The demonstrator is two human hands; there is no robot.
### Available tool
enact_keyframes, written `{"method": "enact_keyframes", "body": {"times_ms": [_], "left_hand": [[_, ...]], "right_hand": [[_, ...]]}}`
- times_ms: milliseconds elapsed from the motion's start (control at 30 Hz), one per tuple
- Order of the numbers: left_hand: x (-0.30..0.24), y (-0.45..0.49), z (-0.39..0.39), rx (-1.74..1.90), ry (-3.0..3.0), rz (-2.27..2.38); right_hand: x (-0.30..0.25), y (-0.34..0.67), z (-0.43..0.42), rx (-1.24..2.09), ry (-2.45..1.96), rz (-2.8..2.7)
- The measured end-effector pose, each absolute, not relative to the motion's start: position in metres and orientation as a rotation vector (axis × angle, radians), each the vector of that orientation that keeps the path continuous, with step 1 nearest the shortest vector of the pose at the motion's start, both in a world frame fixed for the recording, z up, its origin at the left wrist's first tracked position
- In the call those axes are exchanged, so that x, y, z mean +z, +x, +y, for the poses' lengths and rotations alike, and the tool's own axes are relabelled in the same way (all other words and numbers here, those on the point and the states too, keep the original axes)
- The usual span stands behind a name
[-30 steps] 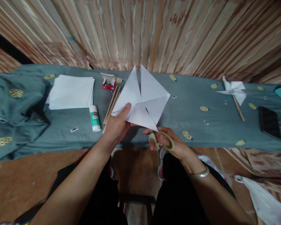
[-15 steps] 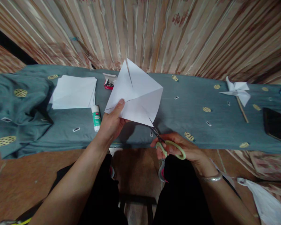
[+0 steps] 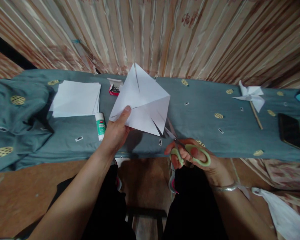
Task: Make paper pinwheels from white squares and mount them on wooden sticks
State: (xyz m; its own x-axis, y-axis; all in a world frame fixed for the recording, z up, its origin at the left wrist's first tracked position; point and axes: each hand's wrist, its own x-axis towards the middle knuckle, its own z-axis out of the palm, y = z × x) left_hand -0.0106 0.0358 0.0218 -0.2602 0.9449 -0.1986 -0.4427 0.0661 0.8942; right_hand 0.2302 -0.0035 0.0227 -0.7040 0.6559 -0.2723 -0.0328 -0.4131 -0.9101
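Observation:
My left hand (image 3: 116, 131) pinches a white square sheet of paper (image 3: 142, 100) by its near left part and holds it up over the table, thumb on top. The sheet carries diagonal creases and slits running in from its corners. My right hand (image 3: 195, 156) grips pale green-handled scissors (image 3: 187, 151), fingers through the loops. The open blades point up and left, right by the sheet's lower right edge.
A grey-blue cloth (image 3: 202, 133) covers the long table. On it lie a stack of white paper (image 3: 76, 98), a glue stick (image 3: 100, 126), a small red box of pins (image 3: 114, 87), a finished paper pinwheel (image 3: 251, 96) and a dark phone (image 3: 290, 130). A striped curtain (image 3: 165, 33) hangs behind.
The sheet has been turned in my left hand. My right hand with the scissors drew back from one corner, shifted right, and the blades opened at the sheet's lower right edge.

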Motion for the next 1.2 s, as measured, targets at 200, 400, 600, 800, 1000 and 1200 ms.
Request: {"method": "enact_keyframes", "body": {"times_ms": [200,400,600,800,1000,1200], "left_hand": [[0.021,-0.012,0.036,1.528,0.631,1.106],[0.022,-0.011,0.034,1.507,0.640,1.169],[0.020,-0.009,0.032,1.447,0.653,1.140],[0.022,0.000,0.026,1.411,0.579,1.110],[0.020,0.004,0.024,1.410,0.531,1.136],[0.019,0.004,0.022,1.393,0.545,1.118]], "right_hand": [[0.023,0.241,-0.003,2.281,-0.749,-1.323],[0.020,0.237,-0.003,2.208,-0.754,-1.349],[0.027,0.224,-0.003,2.158,-0.946,-1.433],[0.010,0.215,-0.005,2.159,-0.864,-1.364],[-0.002,0.204,-0.005,2.076,-0.881,-1.307],[0.008,0.197,-0.002,2.053,-0.927,-1.316]]}}
